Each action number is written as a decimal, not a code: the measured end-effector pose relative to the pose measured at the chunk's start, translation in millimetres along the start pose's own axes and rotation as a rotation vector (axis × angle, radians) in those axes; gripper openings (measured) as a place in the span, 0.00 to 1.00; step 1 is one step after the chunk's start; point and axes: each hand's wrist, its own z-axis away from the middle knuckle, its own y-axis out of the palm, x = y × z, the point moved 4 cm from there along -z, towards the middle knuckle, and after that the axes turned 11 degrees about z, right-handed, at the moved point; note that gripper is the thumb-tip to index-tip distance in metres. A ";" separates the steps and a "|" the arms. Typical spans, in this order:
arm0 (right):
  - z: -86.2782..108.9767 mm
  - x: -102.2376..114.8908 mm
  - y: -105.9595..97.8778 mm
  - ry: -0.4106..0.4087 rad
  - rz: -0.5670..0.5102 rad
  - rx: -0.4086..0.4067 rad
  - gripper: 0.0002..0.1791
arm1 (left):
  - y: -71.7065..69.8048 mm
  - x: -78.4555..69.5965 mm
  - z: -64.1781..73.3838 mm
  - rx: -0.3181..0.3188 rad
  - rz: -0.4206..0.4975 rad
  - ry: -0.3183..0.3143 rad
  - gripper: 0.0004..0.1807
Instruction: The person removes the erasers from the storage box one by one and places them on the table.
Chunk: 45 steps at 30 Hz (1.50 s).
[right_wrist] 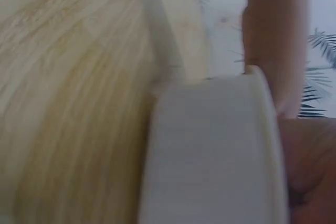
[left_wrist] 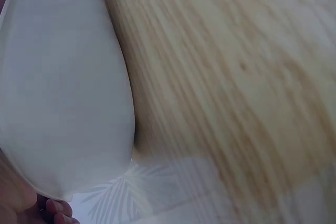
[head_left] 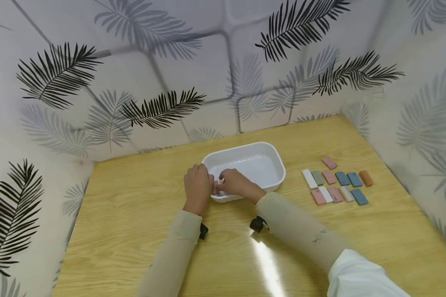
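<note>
A white plastic tray (head_left: pixel 264 181) stands on the wooden table, its outer wall large in both wrist views. At its left end my left hand (head_left: pixel 198 183) has its fingers curled over the rim. My right hand (head_left: pixel 238 183) reaches across the near rim into the left part of the tray. Thumb and index finger pinch a small pink block (head_left: pixel 215 188), close beside the left hand. Much of that block is hidden by the fingers. Left fingertips (left_wrist: pixel 60 211) show past the tray wall in the left wrist view.
Right of the tray several small flat blocks lie in loose rows: pink (head_left: pixel 328 176), blue (head_left: pixel 359 196), white (head_left: pixel 309 179), grey-green (head_left: pixel 317 177) and orange (head_left: pixel 366 178). A leaf-patterned cloth (head_left: pixel 163 74) hangs behind the wooden table (head_left: pixel 134 206).
</note>
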 end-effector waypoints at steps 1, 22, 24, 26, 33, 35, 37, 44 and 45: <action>-2.5 1.1 3.6 0.025 -0.001 -0.007 0.15 | 0.7 -0.6 -0.5 -0.001 0.002 0.007 0.09; 2.3 9.8 -5.3 -0.011 0.119 -0.301 0.05 | 0.6 -7.2 -0.2 -0.038 0.001 0.029 0.09; 8.0 4.1 -15.3 -0.016 0.108 -0.321 0.05 | 1.0 -8.2 -1.3 -0.036 0.012 0.032 0.09; 14.4 -1.1 -28.4 -0.009 0.059 -0.332 0.09 | 1.6 -7.5 -2.0 -0.025 0.019 0.037 0.09; 40.1 -20.7 -77.1 0.004 -0.095 -0.417 0.18 | -0.3 8.6 6.9 0.005 0.002 0.011 0.08; 49.6 -32.4 -86.8 0.023 -0.105 -0.453 0.18 | -0.6 11.5 11.1 0.009 0.020 0.004 0.08; 60.5 -46.9 -95.4 0.046 -0.104 -0.497 0.18 | 0.1 12.5 14.0 0.018 0.039 0.000 0.08; 94.5 -112.4 -129.8 0.133 -0.063 -0.580 0.21 | 4.1 2.1 5.3 -0.005 0.069 0.027 0.09; 97.3 -121.6 -133.8 0.147 -0.056 -0.585 0.22 | 3.9 -0.8 2.4 -0.014 0.073 0.035 0.09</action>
